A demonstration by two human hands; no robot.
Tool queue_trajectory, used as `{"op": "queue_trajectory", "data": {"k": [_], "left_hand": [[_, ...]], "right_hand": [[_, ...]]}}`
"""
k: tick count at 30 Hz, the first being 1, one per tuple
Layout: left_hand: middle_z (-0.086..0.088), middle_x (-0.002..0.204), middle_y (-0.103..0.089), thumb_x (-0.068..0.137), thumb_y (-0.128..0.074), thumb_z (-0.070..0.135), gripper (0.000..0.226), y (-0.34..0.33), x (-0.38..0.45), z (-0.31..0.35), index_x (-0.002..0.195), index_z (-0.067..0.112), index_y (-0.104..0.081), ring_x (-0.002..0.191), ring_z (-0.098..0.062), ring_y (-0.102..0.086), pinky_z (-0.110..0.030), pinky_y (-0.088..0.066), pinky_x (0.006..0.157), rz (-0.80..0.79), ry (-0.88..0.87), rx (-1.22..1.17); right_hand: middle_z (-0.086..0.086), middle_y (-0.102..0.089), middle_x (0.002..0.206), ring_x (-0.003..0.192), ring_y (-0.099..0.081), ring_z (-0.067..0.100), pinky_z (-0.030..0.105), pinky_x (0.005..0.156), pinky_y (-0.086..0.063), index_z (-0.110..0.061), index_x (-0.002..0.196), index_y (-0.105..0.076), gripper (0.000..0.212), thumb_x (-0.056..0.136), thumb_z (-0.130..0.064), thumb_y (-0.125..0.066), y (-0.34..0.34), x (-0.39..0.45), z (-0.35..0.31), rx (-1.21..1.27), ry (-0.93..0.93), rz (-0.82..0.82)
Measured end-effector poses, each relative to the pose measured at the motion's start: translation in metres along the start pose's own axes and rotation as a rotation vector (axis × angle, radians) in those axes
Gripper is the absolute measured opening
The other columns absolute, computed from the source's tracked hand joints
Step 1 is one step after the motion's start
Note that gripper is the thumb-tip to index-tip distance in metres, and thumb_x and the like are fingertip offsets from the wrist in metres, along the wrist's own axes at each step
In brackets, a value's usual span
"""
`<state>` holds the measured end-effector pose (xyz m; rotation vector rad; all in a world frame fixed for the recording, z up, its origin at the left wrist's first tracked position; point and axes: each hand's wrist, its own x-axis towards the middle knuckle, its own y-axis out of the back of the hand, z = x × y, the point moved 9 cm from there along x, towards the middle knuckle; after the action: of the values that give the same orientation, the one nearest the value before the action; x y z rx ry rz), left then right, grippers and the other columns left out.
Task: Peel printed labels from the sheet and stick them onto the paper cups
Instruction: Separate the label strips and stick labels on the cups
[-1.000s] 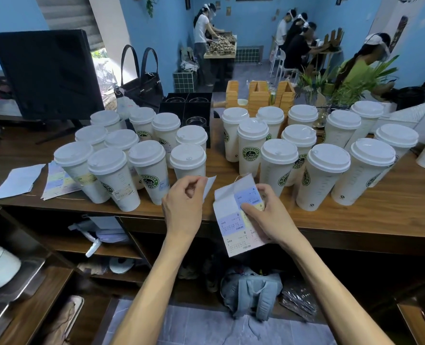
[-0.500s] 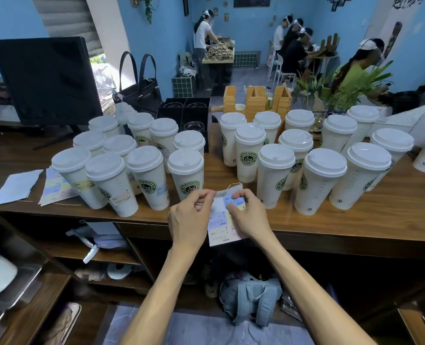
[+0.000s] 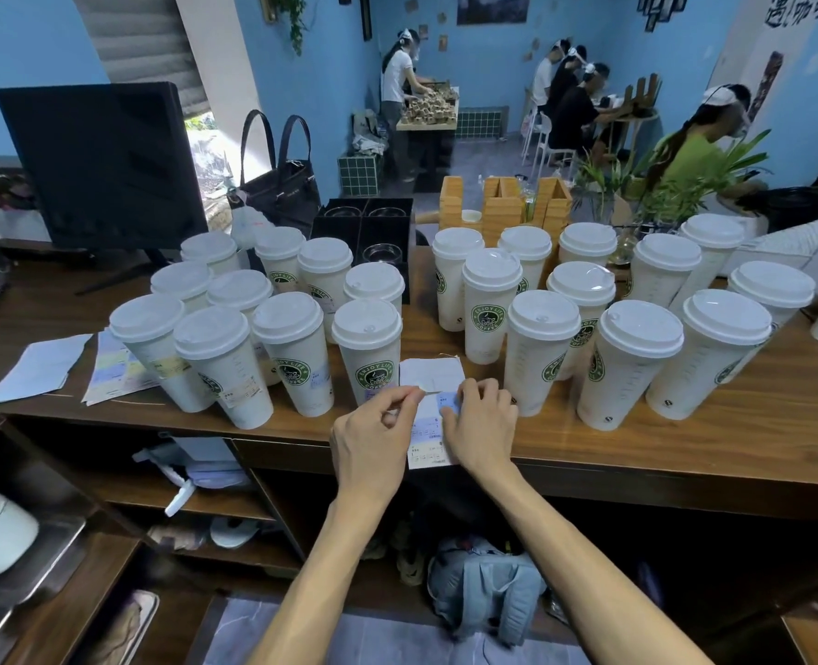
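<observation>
A white label sheet (image 3: 427, 427) with pale blue and yellow printed labels is held over the front edge of the wooden counter (image 3: 685, 439). My left hand (image 3: 373, 431) pinches its left edge between thumb and forefinger. My right hand (image 3: 481, 424) grips its right side, fingers curled over a blue label. Its peeled top part (image 3: 430, 374) is bare white. Several lidded white paper cups stand in two groups: a left group (image 3: 297, 348), some with labels stuck on, and a right group (image 3: 541, 348). The nearest cup (image 3: 371, 348) stands just behind my left hand.
Spent backing sheets (image 3: 33, 367) and another label sheet (image 3: 109, 371) lie at the counter's left. A black monitor (image 3: 100, 160), a black handbag (image 3: 282, 180) and wooden holders (image 3: 503, 204) stand at the back. Shelves and a grey backpack (image 3: 484, 587) are below. People work in the room beyond.
Both hands and the sheet moved up and forward toward the cups. My left hand, apart from the sheet a second ago, now pinches its left edge.
</observation>
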<state>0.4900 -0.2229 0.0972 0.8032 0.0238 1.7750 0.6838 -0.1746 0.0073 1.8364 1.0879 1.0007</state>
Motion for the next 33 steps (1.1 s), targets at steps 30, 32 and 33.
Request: {"op": "queue_trajectory", "data": {"k": [30, 32, 33], "left_hand": [[0.002, 0.077, -0.078, 0.080, -0.087, 0.015, 0.007, -0.086, -0.014, -0.014, 0.084, 0.014, -0.082, 0.067, -0.002, -0.067, -0.011, -0.047, 0.062, -0.459, 0.424, -0.371], [0.005, 0.076, -0.078, 0.080, -0.087, 0.016, 0.008, -0.090, -0.018, -0.015, 0.079, 0.020, -0.080, 0.068, -0.001, -0.067, -0.011, -0.048, 0.063, -0.444, 0.442, -0.383], [0.006, 0.077, -0.078, 0.081, -0.087, 0.016, 0.009, -0.089, -0.019, -0.016, 0.079, 0.022, -0.080, 0.069, -0.001, -0.068, -0.011, -0.048, 0.064, -0.428, 0.447, -0.390]], "right_hand": [[-0.011, -0.060, 0.069, 0.066, -0.053, 0.010, 0.028, 0.069, -0.045, -0.025, 0.088, -0.071, 0.007, 0.093, -0.022, -0.074, 0.058, -0.030, 0.053, 0.902, -0.058, -0.256], [-0.009, -0.068, 0.069, 0.066, -0.062, 0.011, 0.032, 0.069, -0.050, -0.026, 0.094, -0.075, 0.002, 0.094, -0.024, -0.074, 0.058, -0.033, 0.071, 0.958, -0.169, -0.190], [-0.010, -0.071, 0.071, 0.068, -0.064, 0.008, 0.031, 0.071, -0.052, -0.024, 0.101, -0.075, 0.006, 0.095, -0.024, -0.073, 0.060, -0.034, 0.082, 0.981, -0.235, -0.129]]}}
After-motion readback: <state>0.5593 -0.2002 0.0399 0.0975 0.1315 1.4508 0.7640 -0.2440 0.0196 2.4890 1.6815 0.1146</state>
